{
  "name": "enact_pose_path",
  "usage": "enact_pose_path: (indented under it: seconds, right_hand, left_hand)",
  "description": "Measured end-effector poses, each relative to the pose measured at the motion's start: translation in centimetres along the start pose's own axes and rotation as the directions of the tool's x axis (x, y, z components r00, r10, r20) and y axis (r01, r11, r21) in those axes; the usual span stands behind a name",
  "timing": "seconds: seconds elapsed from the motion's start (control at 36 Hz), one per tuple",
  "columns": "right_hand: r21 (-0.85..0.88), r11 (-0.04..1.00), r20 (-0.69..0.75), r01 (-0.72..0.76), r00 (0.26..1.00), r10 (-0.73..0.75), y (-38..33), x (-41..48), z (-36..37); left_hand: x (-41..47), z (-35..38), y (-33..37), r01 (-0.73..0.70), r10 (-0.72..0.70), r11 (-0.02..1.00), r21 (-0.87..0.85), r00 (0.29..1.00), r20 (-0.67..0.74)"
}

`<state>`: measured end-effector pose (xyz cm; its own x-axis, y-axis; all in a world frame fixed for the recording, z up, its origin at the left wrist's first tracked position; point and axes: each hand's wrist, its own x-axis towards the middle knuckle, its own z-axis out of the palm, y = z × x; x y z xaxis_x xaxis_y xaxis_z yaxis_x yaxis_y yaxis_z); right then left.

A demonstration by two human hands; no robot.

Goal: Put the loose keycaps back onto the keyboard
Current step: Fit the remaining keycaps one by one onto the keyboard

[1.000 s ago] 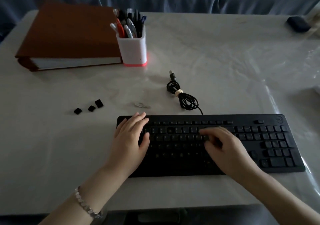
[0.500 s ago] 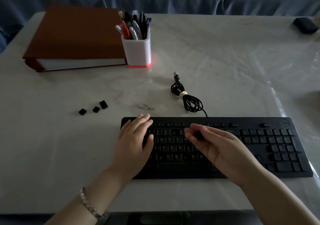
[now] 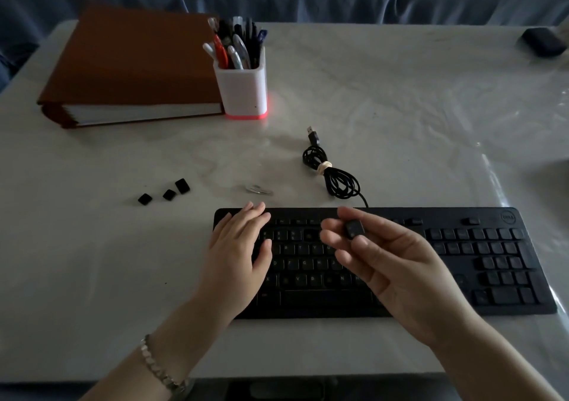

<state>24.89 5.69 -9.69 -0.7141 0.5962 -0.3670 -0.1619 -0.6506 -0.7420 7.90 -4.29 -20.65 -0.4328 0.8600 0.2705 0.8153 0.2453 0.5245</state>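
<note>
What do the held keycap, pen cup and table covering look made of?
Keycap in the right hand: matte black, likely moulded plastic. Pen cup: smooth white, probably plastic, base glowing red. Table covering: clear glossy film, judging by wrinkles and glare.

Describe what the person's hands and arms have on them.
Both forearms are bare: no sleeves or gloves in view. The left hand wears a silver chain-link bracelet at the wrist. The right hand shows no jewellery, and no rings are visible on either.

One black keycap (image 3: 354, 229) is held over the keyboard (image 3: 462, 265); three loose keycaps (image 3: 168, 194) lie left.
</note>
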Motion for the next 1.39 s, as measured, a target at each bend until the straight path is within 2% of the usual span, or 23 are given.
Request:
enact_pose_path:
  seconds: [0.22, 0.44, 0.53, 0.58, 0.69, 0.78, 1.0, 1.06, 1.14, 1.28, 1.39]
  right_hand:
    - [-0.028, 0.999, 0.028, 0.024, 0.999, -0.023, 0.2, -0.3, 0.0]
    - [-0.012, 1.0, 0.156, 0.009, 0.988, -0.007, 1.0, 0.1, -1.4]
    - [-0.025, 0.999, 0.114, -0.021, 0.993, 0.024, 1.2, 0.4, -1.8]
    - [-0.082, 0.996, 0.032, -0.041, 0.999, 0.044, 1.3, 0.7, -2.1]
    - [-0.365, 0.931, -0.081, -0.006, 0.996, -0.025, 1.0, 1.4, -2.7]
    - [-0.487, 0.873, -0.122, 0.023, 0.988, -0.094, 0.7, 2.0, -3.2]
    - [-0.385, 0.923, -0.145, 0.006, 0.987, -0.067, -0.1, 3.0, -4.3]
    - [-0.47, 0.883, -0.13, 0.022, 0.987, -0.094, -0.1, 3.1, -4.3]
    - [-0.638, 0.769, -0.13, 0.042, 0.978, -0.161, 0.4, 3.6, -4.3]
    - [-0.861, 0.497, -0.036, 0.106, 0.963, -0.268, 1.4, 4.2, -3.9]
    - [-0.937, 0.315, 0.037, 0.149, 0.941, -0.336, 2.1, 4.2, -3.5]
  left_hand:
    - [0.0, 0.0, 0.0, 0.001, -0.001, 1.0, 0.002, 1.0, 0.0]
    - [0.0, 0.0, 0.1, 0.009, -0.009, 1.0, 0.0, 1.0, -0.009]
    - [0.1, -0.1, 0.2, 0.019, -0.019, 1.0, 0.001, 1.0, 0.0]
    - [0.1, -0.2, 0.3, 0.028, -0.028, 1.0, -0.002, 0.999, 0.018]
    - [0.1, -0.5, 0.4, 0.049, -0.047, 0.999, -0.019, 0.997, 0.065]
    - [0.0, -0.7, 0.4, 0.044, -0.041, 0.998, -0.035, 0.996, 0.08]
    - [0.0, -0.7, 0.4, 0.047, -0.043, 0.998, -0.036, 0.995, 0.095]
    - [-0.1, -0.7, 0.4, 0.049, -0.046, 0.998, -0.039, 0.995, 0.092]
    - [-0.1, -0.7, 0.4, 0.05, -0.046, 0.998, -0.038, 0.995, 0.089]
    - [-0.1, -0.8, 0.4, 0.04, -0.039, 0.999, -0.009, 0.994, 0.103]
    - [-0.1, -0.7, 0.3, 0.043, -0.042, 0.999, -0.008, 0.994, 0.104]
